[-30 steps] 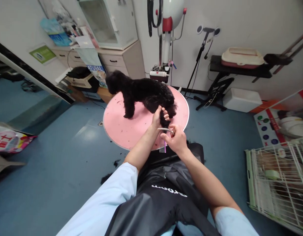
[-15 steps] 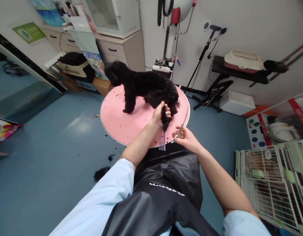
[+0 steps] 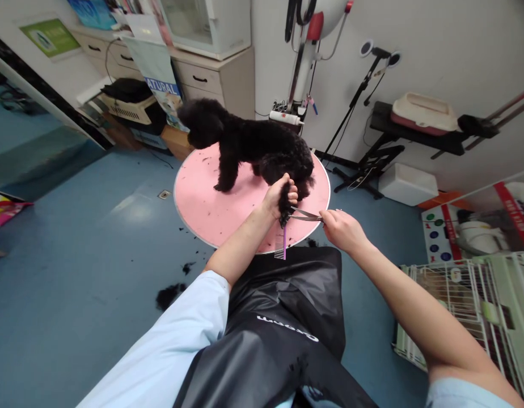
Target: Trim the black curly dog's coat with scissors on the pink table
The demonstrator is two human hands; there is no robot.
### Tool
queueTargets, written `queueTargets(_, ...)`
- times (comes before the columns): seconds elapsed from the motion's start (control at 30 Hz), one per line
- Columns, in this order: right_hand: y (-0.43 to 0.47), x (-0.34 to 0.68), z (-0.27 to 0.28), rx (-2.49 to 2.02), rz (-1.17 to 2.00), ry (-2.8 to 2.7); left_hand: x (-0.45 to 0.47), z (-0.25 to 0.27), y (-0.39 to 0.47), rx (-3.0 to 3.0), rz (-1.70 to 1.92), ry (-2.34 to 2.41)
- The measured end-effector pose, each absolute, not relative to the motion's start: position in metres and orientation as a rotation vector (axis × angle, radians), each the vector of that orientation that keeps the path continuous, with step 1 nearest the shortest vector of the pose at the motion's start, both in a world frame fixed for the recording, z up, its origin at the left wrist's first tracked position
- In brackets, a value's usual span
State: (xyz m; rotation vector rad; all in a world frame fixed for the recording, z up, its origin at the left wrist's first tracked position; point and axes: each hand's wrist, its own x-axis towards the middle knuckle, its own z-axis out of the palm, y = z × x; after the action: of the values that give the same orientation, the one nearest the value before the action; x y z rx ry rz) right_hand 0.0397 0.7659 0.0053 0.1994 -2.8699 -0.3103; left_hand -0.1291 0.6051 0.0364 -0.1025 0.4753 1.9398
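Observation:
A black dog (image 3: 262,139) stands on a round pink table (image 3: 198,198), its head toward the left. My left hand (image 3: 279,195) is closed around the dog's lifted hind leg (image 3: 284,199), near the table's front edge. In my right hand (image 3: 342,226) is a pair of scissors (image 3: 307,215), blades parted and pointing left at the fur of the paw. Below the paw a comb (image 3: 280,243) with a purple spine hangs over the table edge; what holds its upper end is hidden.
Cut black hair (image 3: 170,296) lies on the blue floor, with smaller clippings on the table. A wire cage (image 3: 461,306) stands at the right. Behind the table are a wooden cabinet (image 3: 200,79) and a dryer stand (image 3: 302,73). A black apron (image 3: 287,306) covers my front.
My right hand has turned and risen a little, bringing the scissors, now with parted blades, across to the paw. The left hand keeps its hold on the leg. The view has shifted slightly.

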Motion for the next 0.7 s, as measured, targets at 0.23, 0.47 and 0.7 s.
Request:
queueTargets(0.23,0.768,0.038,0.012,0.201,-0.302,-2.906,-0.132,0.035,0.604,-0.12,1.939,0.49)
queueTargets(0.47,0.767,0.034,0.016,0.155,-0.253,-2.922,-0.133,0.038,0.605,-0.15,1.947,0.554)
queueTargets(0.7,0.767,0.029,0.019,0.197,-0.368,-2.906,-0.135,0.035,0.606,-0.141,1.949,0.573)
